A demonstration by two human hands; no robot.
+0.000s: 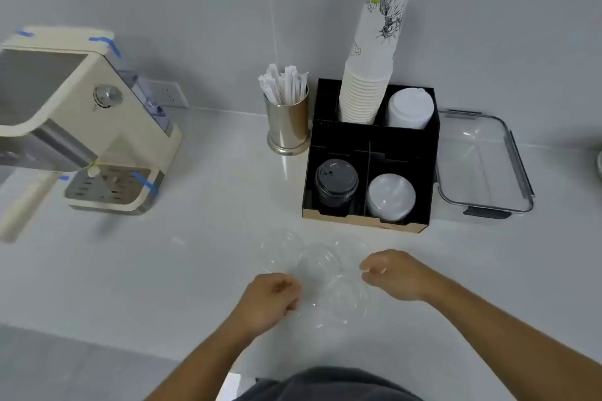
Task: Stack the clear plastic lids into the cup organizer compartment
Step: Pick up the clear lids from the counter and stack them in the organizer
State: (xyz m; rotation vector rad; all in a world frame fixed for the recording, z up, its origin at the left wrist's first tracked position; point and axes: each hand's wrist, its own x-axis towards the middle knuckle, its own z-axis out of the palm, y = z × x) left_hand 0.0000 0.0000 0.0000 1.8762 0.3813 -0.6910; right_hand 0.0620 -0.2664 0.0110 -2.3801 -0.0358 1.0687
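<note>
Several clear plastic lids lie loose on the white counter in front of me, one at the far left [280, 251], one in the middle [321, 259] and one nearest me [342, 299]. My left hand [268, 301] pinches the left rim of the nearest lid. My right hand [395, 273] pinches its right side with curled fingers. Behind them stands the black cup organizer [369, 153]. Its front right compartment holds a stack of clear lids [391, 197].
The organizer also holds black lids [335, 185], white lids [410, 109] and a tall stack of paper cups [374, 55]. A metal cup of wrapped straws [288, 117] stands to its left, a clear container [485, 163] to its right, a cream coffee machine [84, 120] far left.
</note>
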